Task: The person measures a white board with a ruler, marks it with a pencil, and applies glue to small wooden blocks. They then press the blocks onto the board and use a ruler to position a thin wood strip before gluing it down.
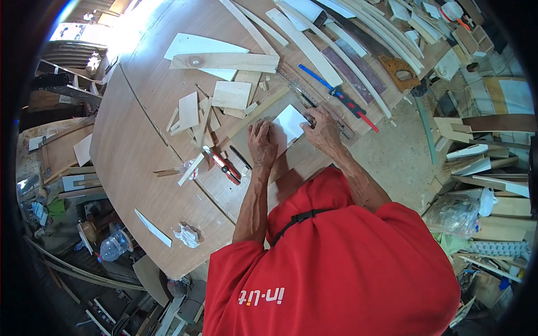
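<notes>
A small white rectangular piece lies on a flat wooden board atop the large plywood table. My left hand rests palm down on the board, with its fingers against the white piece's left edge. At the piece's right edge my right hand grips it with curled fingers. A metal ruler runs just beyond the hands. Whether the right hand also holds a small tool cannot be seen.
Red-handled pliers lie left of my left hand. Wood offcuts and long strips cover the far part of the table, with a blue and red tool and a hand saw. A crumpled rag sits near the table's edge.
</notes>
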Action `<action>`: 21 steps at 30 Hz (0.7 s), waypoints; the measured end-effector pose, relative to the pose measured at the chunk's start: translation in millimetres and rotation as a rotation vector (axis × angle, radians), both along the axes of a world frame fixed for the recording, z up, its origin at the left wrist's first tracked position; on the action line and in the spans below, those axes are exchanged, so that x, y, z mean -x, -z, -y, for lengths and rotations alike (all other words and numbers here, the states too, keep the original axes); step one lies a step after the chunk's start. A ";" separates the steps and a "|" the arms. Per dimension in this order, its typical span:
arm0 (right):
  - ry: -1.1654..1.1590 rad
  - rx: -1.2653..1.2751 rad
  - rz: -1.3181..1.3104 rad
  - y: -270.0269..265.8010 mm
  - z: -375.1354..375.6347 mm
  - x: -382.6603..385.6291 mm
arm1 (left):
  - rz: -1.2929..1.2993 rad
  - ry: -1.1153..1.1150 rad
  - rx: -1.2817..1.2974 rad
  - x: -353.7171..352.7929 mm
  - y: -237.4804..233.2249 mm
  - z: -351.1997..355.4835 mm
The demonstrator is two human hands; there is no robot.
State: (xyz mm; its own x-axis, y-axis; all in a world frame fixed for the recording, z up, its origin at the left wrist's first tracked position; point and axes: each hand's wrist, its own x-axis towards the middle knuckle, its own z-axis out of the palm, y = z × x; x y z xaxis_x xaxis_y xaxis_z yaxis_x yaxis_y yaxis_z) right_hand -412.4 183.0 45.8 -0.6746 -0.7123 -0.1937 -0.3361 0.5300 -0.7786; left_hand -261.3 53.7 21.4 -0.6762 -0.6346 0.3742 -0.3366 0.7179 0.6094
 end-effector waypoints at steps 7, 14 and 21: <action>0.014 0.039 0.000 2.0 -0.3 0.7 | 0.150 -0.102 0.007 -25.2 -15.5 -9.9; -0.025 0.044 -0.053 8.4 -0.9 2.1 | 0.686 -0.143 -0.178 -33.9 -55.6 -19.2; -0.014 0.076 -0.034 8.7 -1.4 1.1 | 0.706 -0.149 -0.294 -24.5 -50.5 -3.8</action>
